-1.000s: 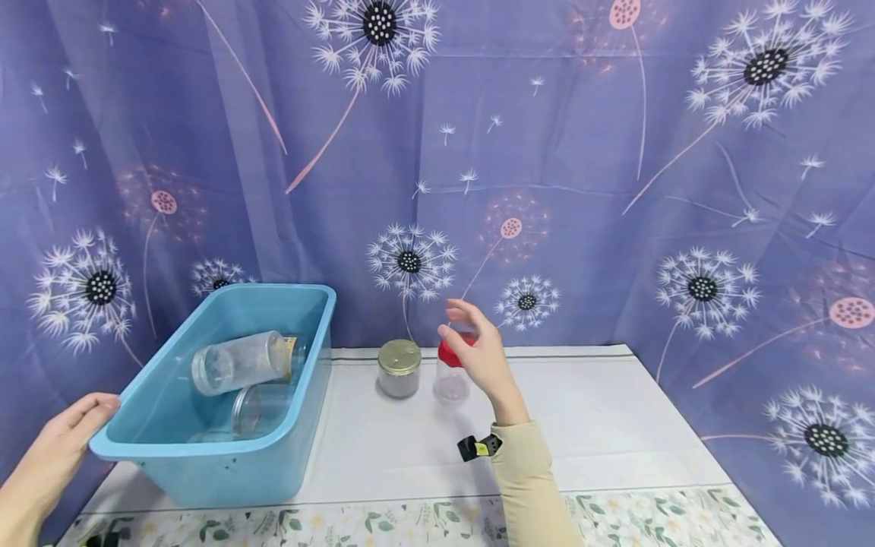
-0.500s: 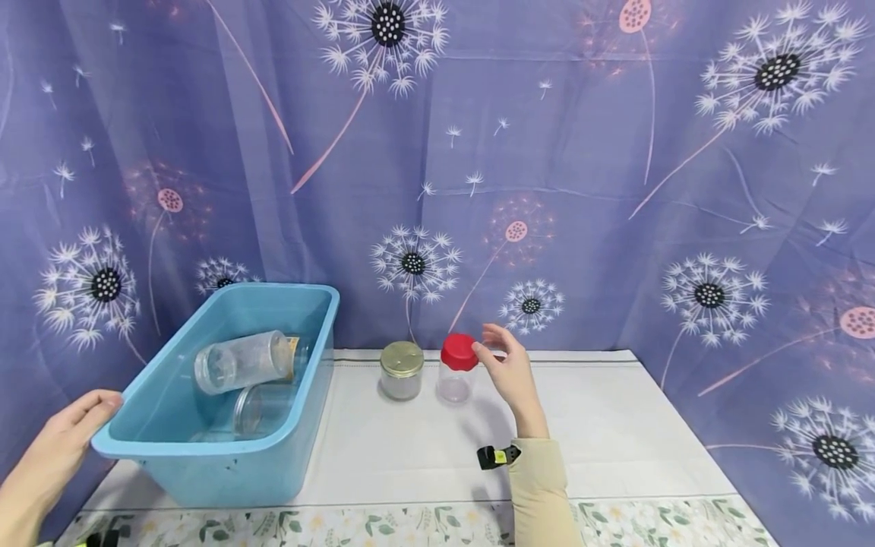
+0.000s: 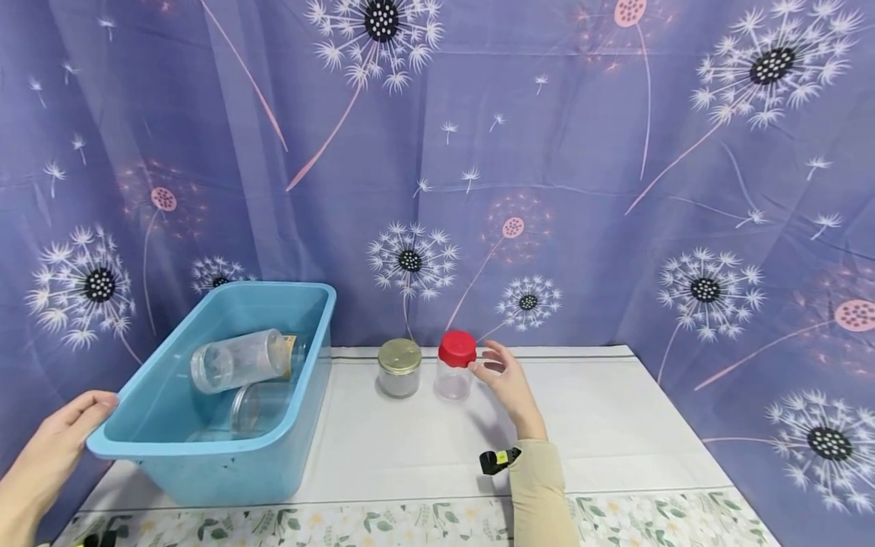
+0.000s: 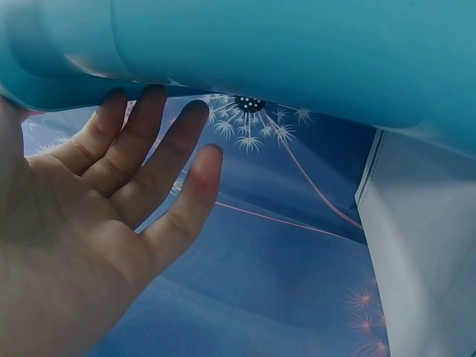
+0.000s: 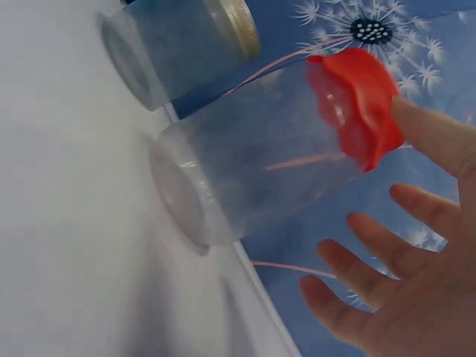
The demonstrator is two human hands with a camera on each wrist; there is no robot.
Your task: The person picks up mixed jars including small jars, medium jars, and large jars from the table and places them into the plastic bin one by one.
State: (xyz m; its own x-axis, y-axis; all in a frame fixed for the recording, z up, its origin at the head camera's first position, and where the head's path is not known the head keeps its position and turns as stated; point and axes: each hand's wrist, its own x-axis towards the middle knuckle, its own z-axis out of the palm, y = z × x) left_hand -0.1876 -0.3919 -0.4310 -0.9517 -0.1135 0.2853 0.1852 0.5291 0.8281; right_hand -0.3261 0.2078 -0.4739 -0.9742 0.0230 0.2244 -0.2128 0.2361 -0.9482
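Observation:
A clear jar with a red scalloped lid [image 3: 457, 349] stands upright on the table toward the back. My right hand [image 3: 507, 384] is just right of it, fingers spread and loosely bent. In the right wrist view, the thumb reaches the edge of the red lid [image 5: 364, 104], while the other fingers stay off the clear jar body [image 5: 253, 156]. At the far left, my left hand [image 3: 64, 441] holds the near-left corner of a blue plastic tub [image 3: 225, 475]. From the left wrist, its fingers [image 4: 178, 163] show beneath the tub's rim [image 4: 297, 59].
Left of the red-lidded jar stands a shorter jar with a gold lid [image 3: 399, 355]. Inside the tub lie several clear containers, among them a tall clear jar [image 3: 239, 362]. A white tablecloth [image 3: 601, 425] has a floral border, and a purple dandelion-print curtain [image 3: 581, 137] hangs behind.
My right hand has come down from above the red lid to the jar's right side, uncovering the lid. The left hand stays at the tub's corner.

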